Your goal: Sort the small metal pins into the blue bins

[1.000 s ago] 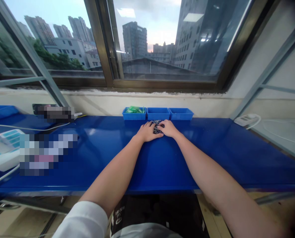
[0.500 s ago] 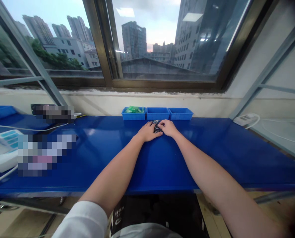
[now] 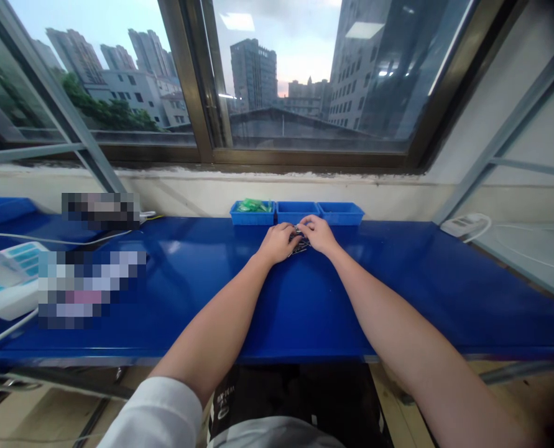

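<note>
Since half a second earlier, my left hand (image 3: 277, 244) had bunched its fingers and my right hand (image 3: 322, 236) had shifted slightly forward. Between them, at twelve o'clock, lay a heap of slim metal pieces (image 3: 301, 248); my left fingers curled at its nine o'clock side, my right bent over its two o'clock side, though I couldn't tell whether either gripped a piece. Beneath spread the blue tabletop (image 3: 300, 311). Just beyond, three blue bins (image 3: 253, 219) stood in a row, the one at the heap's eleven o'clock holding green packets (image 3: 255, 205). Behind rose a pale wall (image 3: 188, 196) and a brown-framed window (image 3: 314, 159).
</note>
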A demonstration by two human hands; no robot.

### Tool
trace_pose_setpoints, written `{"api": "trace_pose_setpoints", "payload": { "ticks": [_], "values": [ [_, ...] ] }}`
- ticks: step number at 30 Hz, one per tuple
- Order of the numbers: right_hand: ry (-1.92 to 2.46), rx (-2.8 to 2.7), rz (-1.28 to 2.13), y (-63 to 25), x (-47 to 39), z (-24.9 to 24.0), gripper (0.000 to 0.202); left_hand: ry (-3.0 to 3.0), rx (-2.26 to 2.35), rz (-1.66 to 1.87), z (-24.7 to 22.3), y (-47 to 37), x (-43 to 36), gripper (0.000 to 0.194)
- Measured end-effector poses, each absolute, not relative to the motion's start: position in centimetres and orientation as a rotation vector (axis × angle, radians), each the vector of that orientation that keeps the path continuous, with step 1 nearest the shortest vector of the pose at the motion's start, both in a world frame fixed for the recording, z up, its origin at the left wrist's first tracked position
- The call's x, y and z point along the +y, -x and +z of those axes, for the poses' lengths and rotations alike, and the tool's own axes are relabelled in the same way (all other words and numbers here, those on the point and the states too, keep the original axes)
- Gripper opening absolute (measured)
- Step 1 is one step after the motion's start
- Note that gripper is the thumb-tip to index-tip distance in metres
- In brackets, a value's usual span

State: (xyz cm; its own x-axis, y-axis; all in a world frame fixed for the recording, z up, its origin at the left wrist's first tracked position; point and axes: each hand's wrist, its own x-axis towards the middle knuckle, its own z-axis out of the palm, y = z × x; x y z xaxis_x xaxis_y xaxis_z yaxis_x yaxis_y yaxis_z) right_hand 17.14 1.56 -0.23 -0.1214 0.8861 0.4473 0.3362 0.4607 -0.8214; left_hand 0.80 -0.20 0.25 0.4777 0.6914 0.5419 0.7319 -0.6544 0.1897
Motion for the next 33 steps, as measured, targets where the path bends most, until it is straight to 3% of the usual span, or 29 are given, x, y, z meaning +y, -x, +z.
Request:
{"api": "trace_pose_setpoints", "payload": {
  "ticks": [7,14,23,33],
  "values": [
    [1.072,-1.640,0.757,-16.74,1.09,0.31,0.035,2.660,-1.288,-0.939,0.73,-0.90,-0.45,0.030],
    [1.263,-1.753,0.482,-17.15,0.77,0.66,0.047,2.562,-1.345,-1.113,0.30,-0.50,0.27,0.025],
    [1.239,-1.780,0.456,-17.41,1.24,0.43,0.037,2.565,-1.365,-1.108,0.42,-0.77,-0.04,0.028],
    [1.038,-1.512,0.930,-17.26,1.10,0.43,0.040,2.550,-1.418,-1.118,0.38,-0.63,0.22,0.019]
  ]
}}
